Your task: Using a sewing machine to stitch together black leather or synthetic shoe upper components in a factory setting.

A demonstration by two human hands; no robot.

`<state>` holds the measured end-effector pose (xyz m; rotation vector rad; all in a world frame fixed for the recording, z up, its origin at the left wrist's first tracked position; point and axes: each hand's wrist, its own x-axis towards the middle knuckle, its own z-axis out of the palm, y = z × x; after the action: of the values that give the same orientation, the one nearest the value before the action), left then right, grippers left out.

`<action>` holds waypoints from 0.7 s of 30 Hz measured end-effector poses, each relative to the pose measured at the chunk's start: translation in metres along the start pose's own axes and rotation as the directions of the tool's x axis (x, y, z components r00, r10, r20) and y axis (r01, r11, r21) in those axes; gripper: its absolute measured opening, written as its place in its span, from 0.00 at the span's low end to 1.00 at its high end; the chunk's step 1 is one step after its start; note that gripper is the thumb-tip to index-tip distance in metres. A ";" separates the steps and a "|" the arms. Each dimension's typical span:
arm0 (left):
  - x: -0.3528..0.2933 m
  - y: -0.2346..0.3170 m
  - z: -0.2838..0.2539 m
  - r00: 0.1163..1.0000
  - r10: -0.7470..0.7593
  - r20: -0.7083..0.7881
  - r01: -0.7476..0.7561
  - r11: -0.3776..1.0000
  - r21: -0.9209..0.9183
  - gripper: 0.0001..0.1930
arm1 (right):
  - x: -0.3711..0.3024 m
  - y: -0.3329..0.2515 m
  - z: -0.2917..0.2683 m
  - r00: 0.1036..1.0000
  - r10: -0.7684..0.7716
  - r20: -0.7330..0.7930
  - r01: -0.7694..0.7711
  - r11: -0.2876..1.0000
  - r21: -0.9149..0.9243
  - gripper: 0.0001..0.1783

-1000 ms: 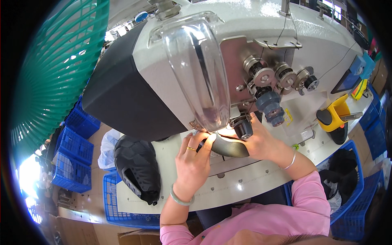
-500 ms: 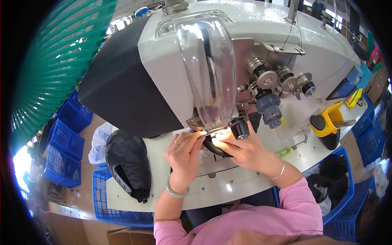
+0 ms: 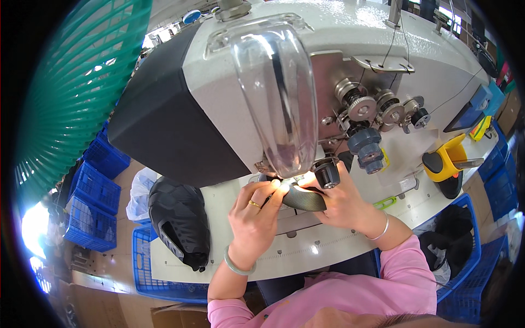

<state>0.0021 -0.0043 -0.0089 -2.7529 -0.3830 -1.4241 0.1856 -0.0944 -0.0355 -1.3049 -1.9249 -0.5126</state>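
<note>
Below the head of a grey-white sewing machine (image 3: 350,27), I hold a dark shoe upper (image 3: 303,199) with a padded, curved edge. My left hand (image 3: 254,210) pinches its left end, thumb and fingers together by the lit needle area. My right hand (image 3: 339,199) grips the right side, with its fingers partly behind the machine's black knob. A clear plastic guard (image 3: 276,104) hangs just above my fingertips. The needle and the exact stitching spot are hidden. On the white worktable (image 3: 229,273), left of my left hand, rests a black shoe upper (image 3: 178,224).
Blue crates (image 3: 90,229) stand at the left, and a blue basket (image 3: 473,240) with dark pieces sits at the right. A yellow holder (image 3: 451,156) and a green tool (image 3: 385,203) lie right of the machine. A green fan guard (image 3: 76,82) fills the upper left.
The curved edge of the shoe upper has come up into fuller view between my hands. A thin metal piece at my left fingertips no longer shows. The whole view shifted slightly.
</note>
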 end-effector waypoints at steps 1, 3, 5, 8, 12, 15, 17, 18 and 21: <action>0.000 0.000 0.000 1.000 0.009 0.006 -0.009 1.000 0.015 0.14 | -0.001 0.001 0.001 1.000 0.000 -0.001 0.000 1.000 0.000 0.24; 0.003 0.000 -0.001 1.000 0.004 0.020 -0.005 1.000 0.012 0.15 | -0.002 0.001 0.002 0.999 0.031 -0.011 -0.031 0.999 0.039 0.23; 0.005 0.001 -0.003 0.999 -0.002 0.033 0.002 1.000 0.010 0.15 | 0.000 0.001 0.000 1.000 0.023 -0.006 -0.023 1.000 0.013 0.23; 0.007 -0.001 -0.006 0.998 0.000 0.066 0.000 1.000 -0.007 0.16 | 0.004 -0.001 -0.001 1.000 0.004 -0.018 -0.004 1.000 -0.017 0.24; 0.006 -0.001 -0.007 0.996 -0.012 0.085 0.013 1.000 -0.008 0.18 | 0.007 -0.003 -0.001 0.998 -0.053 -0.043 0.050 0.997 -0.065 0.25; 0.008 0.001 -0.007 0.996 -0.013 0.092 0.012 1.000 0.013 0.19 | 0.007 -0.006 0.001 0.998 -0.031 -0.055 0.027 0.997 -0.078 0.24; 0.010 -0.001 -0.007 0.995 -0.014 0.097 0.011 1.000 0.028 0.18 | 0.007 -0.007 -0.003 1.000 0.002 0.015 0.000 0.992 -0.126 0.24; 0.010 -0.005 -0.008 0.997 -0.053 0.061 0.055 0.998 -0.040 0.16 | 0.009 -0.010 -0.005 0.996 0.033 0.078 -0.020 0.986 -0.166 0.23; 0.010 -0.006 -0.003 0.984 -0.180 0.008 0.179 0.971 -0.161 0.11 | 0.019 -0.017 -0.011 0.990 0.081 0.118 -0.064 0.988 -0.142 0.22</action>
<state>0.0033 0.0035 0.0004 -2.9050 -0.5529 -1.5691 0.1704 -0.0968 -0.0128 -1.5207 -1.9628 -0.5474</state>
